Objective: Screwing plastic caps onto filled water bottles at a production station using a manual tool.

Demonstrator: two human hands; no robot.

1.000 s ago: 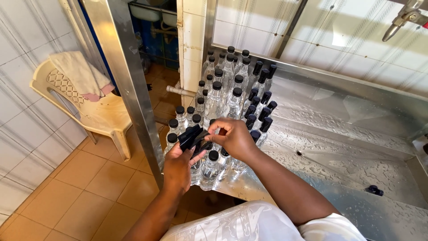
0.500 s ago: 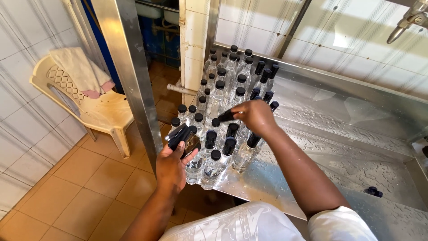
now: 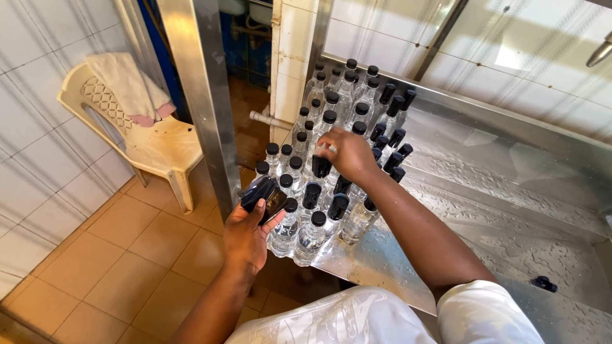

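Since half a second ago the right hand [image 3: 345, 155] has drawn slightly toward the middle of the bottle cluster, while the left hand [image 3: 247, 230] has kept its place at the near left corner. Clear bottles with black caps [image 3: 331, 137] stand upright and packed close together on the wet steel counter [image 3: 510, 210], their long axes vertical and caps pointing up. The right hand bends down over one middle bottle, fingers pinched on a black sleeve [image 3: 320, 167] whose long axis runs upright along that bottle's neck. The left hand is cupped palm up, fingers curled round a bunch of black sleeves [image 3: 264, 194], which lie slanting up and away to the right, just beside the nearest bottles. A cream plastic chair [image 3: 150, 143] with a folded cloth [image 3: 127, 86] over its back stands on the tiled floor to the left, well apart from the counter.
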